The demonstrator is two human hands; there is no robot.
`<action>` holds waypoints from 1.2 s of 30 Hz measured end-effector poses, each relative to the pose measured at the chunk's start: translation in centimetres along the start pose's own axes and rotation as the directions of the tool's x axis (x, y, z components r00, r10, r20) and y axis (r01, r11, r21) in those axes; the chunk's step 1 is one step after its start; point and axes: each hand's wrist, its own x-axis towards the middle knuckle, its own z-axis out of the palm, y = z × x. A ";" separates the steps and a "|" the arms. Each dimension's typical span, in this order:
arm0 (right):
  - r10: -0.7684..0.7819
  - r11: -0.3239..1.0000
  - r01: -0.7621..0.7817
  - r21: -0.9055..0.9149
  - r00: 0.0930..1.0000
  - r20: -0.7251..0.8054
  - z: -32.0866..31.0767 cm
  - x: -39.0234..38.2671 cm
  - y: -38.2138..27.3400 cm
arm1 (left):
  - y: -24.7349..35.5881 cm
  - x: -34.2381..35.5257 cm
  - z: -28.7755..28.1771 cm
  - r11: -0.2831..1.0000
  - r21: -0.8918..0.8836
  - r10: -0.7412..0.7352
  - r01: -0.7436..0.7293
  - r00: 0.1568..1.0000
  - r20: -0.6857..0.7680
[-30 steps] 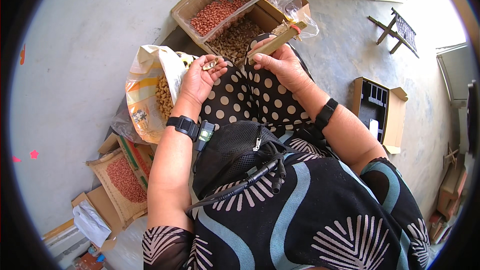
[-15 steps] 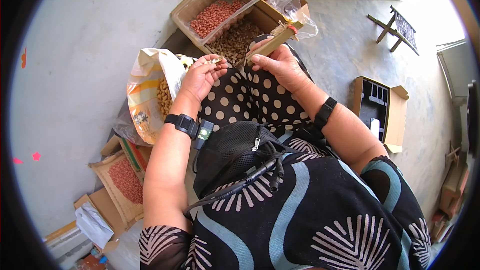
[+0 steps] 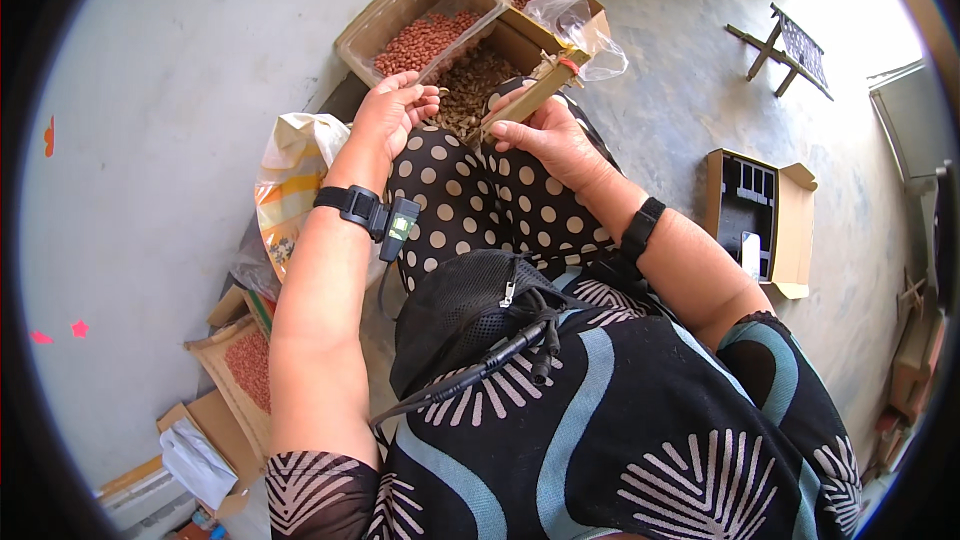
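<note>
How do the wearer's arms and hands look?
Left hand and right hand are bare. On the left, a black wrist strap and black, green-labelled module; on the right, a black wristband. The black left sleeve shows pale fanned lines; the right sleeve, a blue band.

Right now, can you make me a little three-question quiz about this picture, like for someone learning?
1. Which hand holds the wooden stick with the red band? A: left. B: right.
2. True or false: each arm wears a black band.
3. Fill in the colour: the see-through tub holds small ___ kernels.

Key: 1. B, the right hand. 2. True. 3. Red.
</note>
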 end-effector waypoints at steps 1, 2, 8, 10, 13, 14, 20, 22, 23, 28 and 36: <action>-0.004 1.000 0.004 -0.008 1.000 0.000 0.0 0.0 -0.1 | -0.2 -0.1 -0.2 1.000 0.001 0.000 0.000 1.000 0.000; -0.004 1.000 0.004 -0.007 1.000 0.000 0.1 0.0 -0.2 | -0.4 -0.2 -0.5 0.997 -0.071 -0.008 0.008 1.000 0.009; 0.002 1.000 -0.002 -0.015 1.000 0.021 -0.2 0.2 -0.1 | -1.0 -1.4 -1.9 0.981 -0.195 0.023 0.004 0.991 0.135; 0.003 1.000 -0.002 -0.031 1.000 0.014 -0.2 0.2 0.1 | -1.1 -2.0 -2.1 0.987 -0.159 0.033 -0.009 0.987 0.155; 0.001 1.000 -0.001 -0.025 1.000 0.010 0.0 0.2 0.2 | -1.3 -2.7 -2.4 0.991 -0.134 0.019 0.004 0.985 0.169; 0.002 1.000 -0.002 -0.025 1.000 0.012 0.1 0.2 0.1 | -1.4 -2.8 -2.4 0.990 -0.144 0.027 -0.001 0.983 0.182; 0.009 1.000 -0.009 -0.026 1.000 0.020 0.1 0.1 0.0 | -1.7 -3.4 -2.0 0.982 -0.187 0.029 0.004 0.985 0.173; 0.001 1.000 -0.001 -0.012 1.000 0.017 0.0 0.1 0.0 | -1.8 -3.4 -2.1 0.981 -0.194 0.023 0.009 0.987 0.161; 0.000 1.000 0.000 -0.013 1.000 0.016 0.0 0.1 0.1 | -1.8 -3.4 -2.3 0.983 -0.183 0.012 0.017 0.988 0.156; -0.003 1.000 0.003 -0.009 1.000 0.011 0.1 0.0 0.0 | -2.1 -3.4 -2.7 0.981 -0.190 0.009 0.028 0.981 0.194; -0.004 1.000 0.004 -0.006 1.000 0.005 -0.1 0.1 0.1 | -2.0 -4.4 -0.8 0.984 -0.170 -0.014 0.046 0.983 0.186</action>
